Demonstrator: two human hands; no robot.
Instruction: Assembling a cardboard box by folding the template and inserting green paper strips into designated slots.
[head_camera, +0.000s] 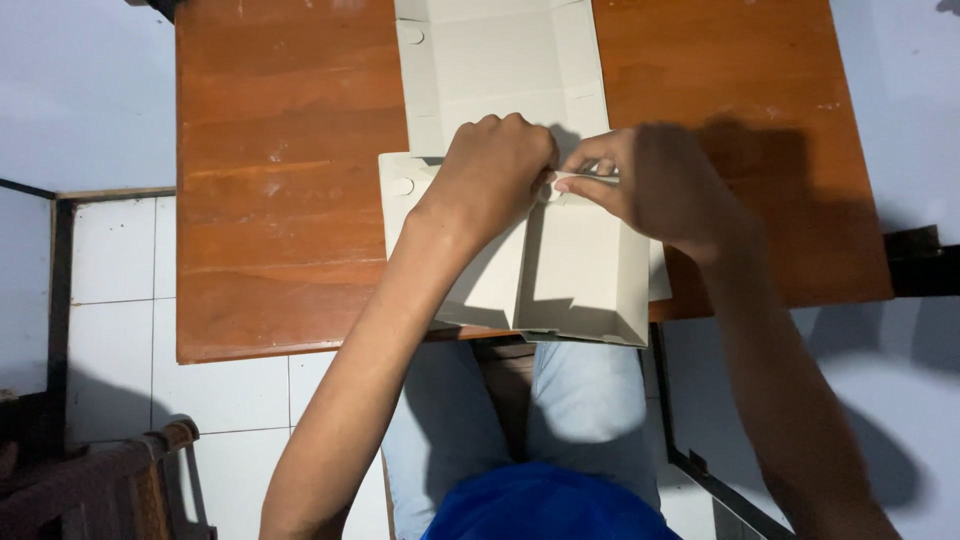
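A scratched reddish-brown wooden table (280, 200) spreads under and around the hands. White floor tiles (120, 330) lie lower left of them, beside a dark wooden chair (90, 485); pale wall beyond.

I see one package: a pale grey-white cardboard box (560, 270), unfolded and half formed, lying on the brown bench (280, 200) in the middle of my view. Its far part is an open tray with low walls standing up, running off the top edge of the picture. A small round punched mark shows on its left wall and another on the flat flap at the near left. The near part overhangs the bench edge towards me, its panels creased and tilted up into a trough. My left grip (495, 170) and right grip (650, 185) both pinch a flap at the box's middle fold. I see no labels, signs or screens.
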